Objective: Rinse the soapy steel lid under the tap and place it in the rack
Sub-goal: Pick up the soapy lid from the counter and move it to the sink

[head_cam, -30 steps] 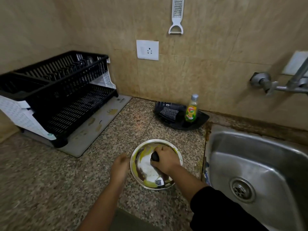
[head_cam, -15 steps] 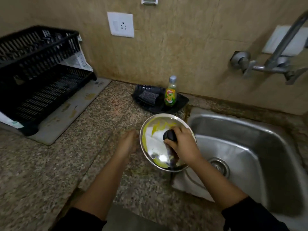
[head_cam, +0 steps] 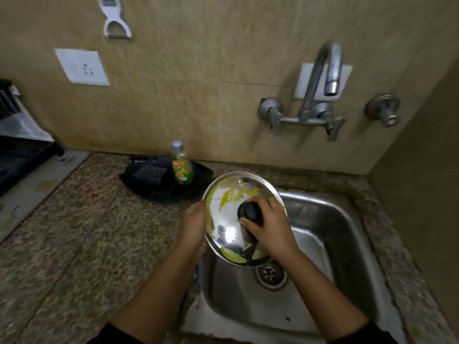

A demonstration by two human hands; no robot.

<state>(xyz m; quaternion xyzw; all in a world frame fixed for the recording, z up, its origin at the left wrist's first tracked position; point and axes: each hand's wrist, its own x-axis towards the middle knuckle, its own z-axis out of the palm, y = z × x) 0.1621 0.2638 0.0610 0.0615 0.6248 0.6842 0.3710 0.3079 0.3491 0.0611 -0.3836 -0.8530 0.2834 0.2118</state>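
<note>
The round steel lid (head_cam: 229, 202), smeared with yellow-green soap, is tilted in the air over the left edge of the steel sink (head_cam: 330, 234). My right hand (head_cam: 269, 225) grips its black knob. My left hand (head_cam: 195, 225) rests against the lid's left rim, fingers behind it. The curved tap (head_cam: 327, 70) sticks out from the wall above the sink, and no water runs from it. Only a corner of the black dish rack (head_cam: 22, 157) shows at the far left edge.
A black tray (head_cam: 154, 180) with a scrub pad and a green dish-soap bottle (head_cam: 182, 167) stands on the granite counter just behind the lid. A grey drip mat (head_cam: 32, 187) lies under the rack. A wall valve (head_cam: 383, 111) sits right of the tap.
The lid has been lifted off the counter and carried right, over the sink's edge. My left hand has come up against its rim. The view has swung right toward the tap.
</note>
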